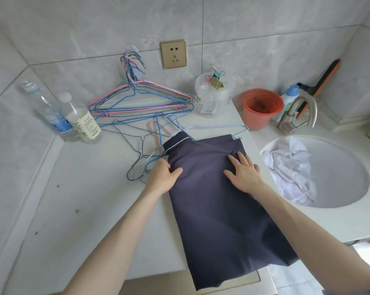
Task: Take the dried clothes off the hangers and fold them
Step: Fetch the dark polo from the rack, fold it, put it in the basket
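The navy garment (211, 199), soft, light and limp, lies flat on the white surface (94, 199), hem drooping over the front edge, the left hand (162, 176) pinching its side edge, the right hand (244, 174) pressing flat with fingers spread; edges and corners seem the best holds.

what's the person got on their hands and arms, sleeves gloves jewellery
Left hand and right hand are ungloved, with no rings, watch or bracelet visible. Both forearms show no sleeves; a grey-blue sliver at the bottom right corner may be one.
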